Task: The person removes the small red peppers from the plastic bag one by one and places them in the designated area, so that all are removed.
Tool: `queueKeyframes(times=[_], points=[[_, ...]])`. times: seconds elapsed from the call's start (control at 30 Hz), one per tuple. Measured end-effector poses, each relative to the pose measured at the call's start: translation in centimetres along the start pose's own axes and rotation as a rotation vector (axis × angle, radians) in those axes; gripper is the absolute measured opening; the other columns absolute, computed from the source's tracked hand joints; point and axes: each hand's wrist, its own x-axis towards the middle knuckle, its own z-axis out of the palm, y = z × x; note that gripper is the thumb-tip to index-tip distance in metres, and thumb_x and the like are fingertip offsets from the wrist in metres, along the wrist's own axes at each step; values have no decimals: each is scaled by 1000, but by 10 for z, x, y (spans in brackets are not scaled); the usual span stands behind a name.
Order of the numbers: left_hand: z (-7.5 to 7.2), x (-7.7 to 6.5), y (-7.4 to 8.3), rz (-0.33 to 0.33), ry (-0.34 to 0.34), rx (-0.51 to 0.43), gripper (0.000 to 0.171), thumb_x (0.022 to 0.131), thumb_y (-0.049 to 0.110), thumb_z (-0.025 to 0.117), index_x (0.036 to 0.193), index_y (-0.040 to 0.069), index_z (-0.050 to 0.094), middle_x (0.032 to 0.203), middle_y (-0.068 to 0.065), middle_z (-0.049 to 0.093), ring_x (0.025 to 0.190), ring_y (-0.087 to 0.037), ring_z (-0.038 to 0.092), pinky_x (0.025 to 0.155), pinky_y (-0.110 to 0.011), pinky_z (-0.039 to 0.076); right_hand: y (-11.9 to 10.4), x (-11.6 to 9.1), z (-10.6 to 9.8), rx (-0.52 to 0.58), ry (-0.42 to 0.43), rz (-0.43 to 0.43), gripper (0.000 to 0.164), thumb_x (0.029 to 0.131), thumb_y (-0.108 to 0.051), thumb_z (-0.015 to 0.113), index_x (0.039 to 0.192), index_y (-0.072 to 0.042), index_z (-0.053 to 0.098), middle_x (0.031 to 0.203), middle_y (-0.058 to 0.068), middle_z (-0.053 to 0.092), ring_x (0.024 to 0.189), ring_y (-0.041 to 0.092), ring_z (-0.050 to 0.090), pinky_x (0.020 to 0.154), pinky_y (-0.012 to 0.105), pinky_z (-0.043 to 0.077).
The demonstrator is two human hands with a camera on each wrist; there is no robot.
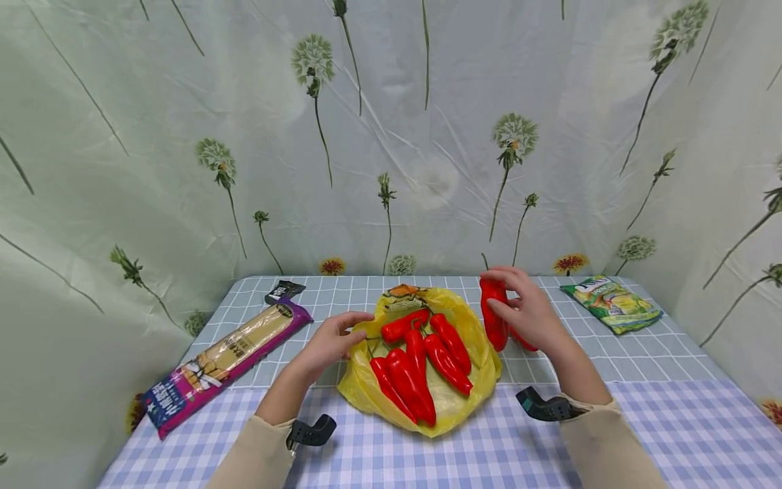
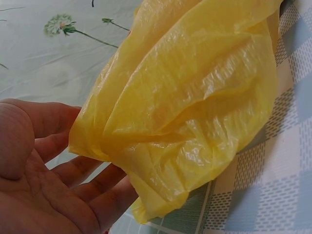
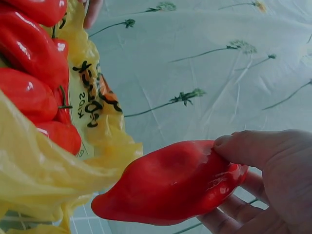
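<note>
A yellow plastic bag (image 1: 449,424) lies spread wide on the table, with several red peppers (image 1: 411,384) inside. My left hand (image 1: 330,343) is at its left rim. In the left wrist view the fingers of the left hand (image 2: 58,185) are loosely bent, their tips passing behind the bag's edge (image 2: 195,122), and the thumb stands off it. Right of the bag, my right hand (image 1: 527,309) grips one red pepper (image 1: 493,314) between thumb and fingers, stem up. The right wrist view shows that pepper (image 3: 170,183) lengthwise, beside the bag's wall.
Another red pepper (image 1: 523,341) shows partly behind the right hand. To the left lie a long purple noodle packet (image 1: 226,363) and a small black packet (image 1: 284,291). A green packet (image 1: 611,303) lies at the back right. A flowered curtain (image 1: 427,136) hangs behind the table.
</note>
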Motion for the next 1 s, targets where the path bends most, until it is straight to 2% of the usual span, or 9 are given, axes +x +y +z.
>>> queueKeyframes(times=[0.2, 0.67, 1.0], points=[[0, -2, 2, -12, 3, 8, 37, 99, 17, 59, 135, 17, 61, 144, -11, 57, 102, -21, 59, 71, -25, 54, 2, 0, -3, -15, -9, 63, 49, 92, -7, 67, 139, -12, 55, 149, 19, 44, 131, 41, 47, 95, 57, 53], [1, -1, 0, -33, 8, 10, 36, 99, 18, 59, 134, 18, 62, 143, -9, 57, 105, -21, 59, 72, -24, 54, 20, 1, -5, -27, -29, 138, 57, 91, -3, 66, 144, -14, 50, 152, 20, 40, 132, 43, 45, 99, 59, 51], [2, -1, -1, -41, 20, 3, 34, 98, 17, 60, 133, 20, 63, 142, -7, 59, 105, -21, 60, 73, -25, 56, 33, 1, -8, -49, -44, 202, 59, 93, -5, 64, 148, -13, 45, 152, 22, 41, 130, 48, 45, 89, 57, 56]])
